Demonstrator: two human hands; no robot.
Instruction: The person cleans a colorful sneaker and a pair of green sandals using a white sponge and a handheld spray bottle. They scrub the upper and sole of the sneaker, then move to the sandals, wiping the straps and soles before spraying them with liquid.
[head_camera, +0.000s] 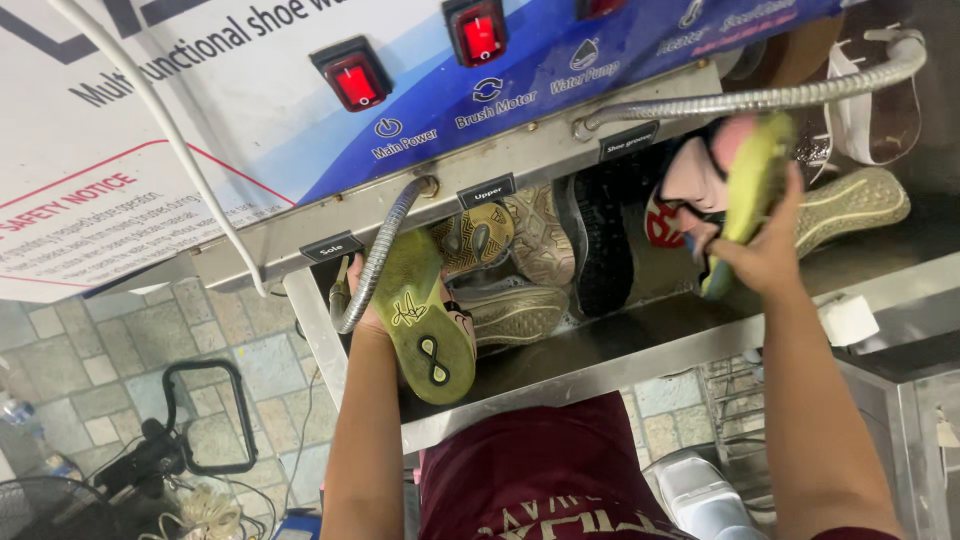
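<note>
My left hand (362, 305) grips a shoe with a yellow-green sole (425, 315), sole facing up, at the left of the steel wash basin (600, 365). The fingers are mostly hidden behind the shoe and a flexible metal hose (375, 262). Over at the right, my right hand (765, 250) holds a second pink and black shoe with a yellow-green sole (750, 185), tilted on edge near the basin's back. Several other shoes (530, 260) lie piled in the basin between my hands.
A blue and white machine panel with lit red rocker switches (355, 80) overhangs the basin. A second metal hose (760, 98) runs along the upper right. A white cable (180, 140) hangs at left. Stone tile floor, a black frame (205, 415) and a fan lie below left.
</note>
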